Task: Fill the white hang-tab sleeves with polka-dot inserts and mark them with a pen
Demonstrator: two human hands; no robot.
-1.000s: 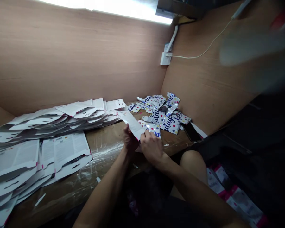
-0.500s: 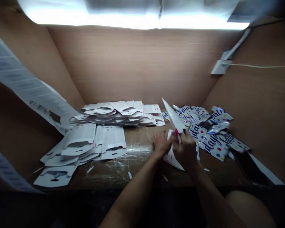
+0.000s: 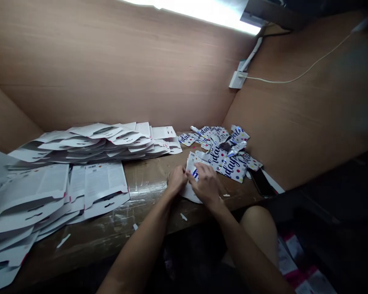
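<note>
My left hand point(image 3: 177, 180) and my right hand point(image 3: 206, 184) meet near the front edge of the wooden table point(image 3: 141, 183). Both are closed on a white card with a dotted foil packet point(image 3: 192, 168) lying flat under them. The left fingers pinch its left edge and the right hand presses on top. A heap of dotted foil packets point(image 3: 225, 151) with blue script lies just behind and to the right of my hands.
A long stack of white printed cards point(image 3: 95, 141) runs along the back wall, and more cards point(image 3: 49, 192) spread over the left. A dark phone point(image 3: 261, 182) lies at the right edge. A socket point(image 3: 236, 77) and cable hang on the wall. My knee point(image 3: 257, 224) is below the table.
The card that my hands held up on edge now lies flat on the table under them. The view has swung back to the right.
</note>
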